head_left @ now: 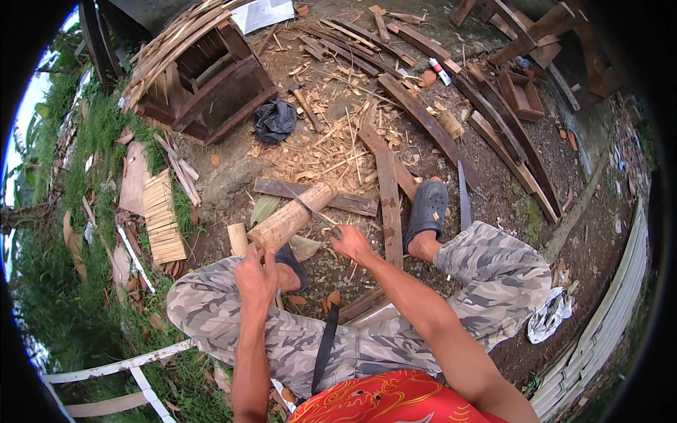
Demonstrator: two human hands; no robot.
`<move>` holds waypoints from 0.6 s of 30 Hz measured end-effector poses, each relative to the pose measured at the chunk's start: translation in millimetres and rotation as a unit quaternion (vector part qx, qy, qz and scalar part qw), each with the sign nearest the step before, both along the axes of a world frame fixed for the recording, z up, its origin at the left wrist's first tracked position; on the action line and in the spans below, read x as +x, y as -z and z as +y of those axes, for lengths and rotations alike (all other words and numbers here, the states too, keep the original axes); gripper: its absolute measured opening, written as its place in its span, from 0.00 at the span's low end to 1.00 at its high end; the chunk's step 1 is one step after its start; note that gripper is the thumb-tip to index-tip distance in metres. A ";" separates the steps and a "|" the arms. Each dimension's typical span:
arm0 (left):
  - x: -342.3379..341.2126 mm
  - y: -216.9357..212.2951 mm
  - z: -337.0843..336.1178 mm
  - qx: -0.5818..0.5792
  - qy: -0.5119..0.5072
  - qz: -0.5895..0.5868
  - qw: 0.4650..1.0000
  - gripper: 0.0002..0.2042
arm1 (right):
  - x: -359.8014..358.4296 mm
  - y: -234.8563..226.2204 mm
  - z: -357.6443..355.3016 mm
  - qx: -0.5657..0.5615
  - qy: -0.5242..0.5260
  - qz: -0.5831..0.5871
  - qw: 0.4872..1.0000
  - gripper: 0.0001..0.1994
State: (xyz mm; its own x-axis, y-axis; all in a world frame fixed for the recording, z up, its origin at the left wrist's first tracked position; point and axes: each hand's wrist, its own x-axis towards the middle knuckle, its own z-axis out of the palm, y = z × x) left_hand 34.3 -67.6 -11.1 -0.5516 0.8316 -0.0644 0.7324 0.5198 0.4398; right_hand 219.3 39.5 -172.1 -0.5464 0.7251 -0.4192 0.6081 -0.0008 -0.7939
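A thick, peeled wooden log (282, 224) lies slanted before me, its far end resting on a dark plank (352, 203). Its near end is gripped by my left hand (255, 278), fingers closed round the edge. My right hand (350, 243) is closed on the handle of a long-bladed knife (307, 206). The blade crosses the top of the log near its middle. Beside the log's near end stands a short wooden piece (238, 240). My clog-shod foot (427, 208) is to the right of the planks, and the other is partly hidden by the log.
Wood shavings (317, 151) cover the ground ahead. A hammer (306, 107) and a black plastic bag (275, 120) lie near a wooden box frame (211, 88). A saw blade (464, 196) stands by my right knee. Long boards (430, 120) stretch across the far right; cut sticks (163, 215) lie left.
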 end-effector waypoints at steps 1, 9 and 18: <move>1.7 -0.9 0.4 -0.008 0.008 0.000 1.000 0.13 | 0.2 -0.5 -1.5 -0.037 0.044 -0.025 0.998 0.14; -4.1 -3.6 0.5 -0.004 0.013 0.006 1.000 0.13 | 0.0 -6.5 4.8 -0.011 0.037 -0.047 0.998 0.13; 5.7 -0.1 -4.3 0.017 0.098 0.042 0.994 0.13 | 16.8 16.5 20.7 -0.009 0.025 -0.125 0.992 0.16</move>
State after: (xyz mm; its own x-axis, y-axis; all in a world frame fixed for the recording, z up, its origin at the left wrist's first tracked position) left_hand 40.1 -72.0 -10.9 -0.3804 0.9248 0.0061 0.8535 0.3486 0.3874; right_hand 236.1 60.1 -188.6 -0.3875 0.7395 -0.5504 0.7845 -0.0491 -0.6182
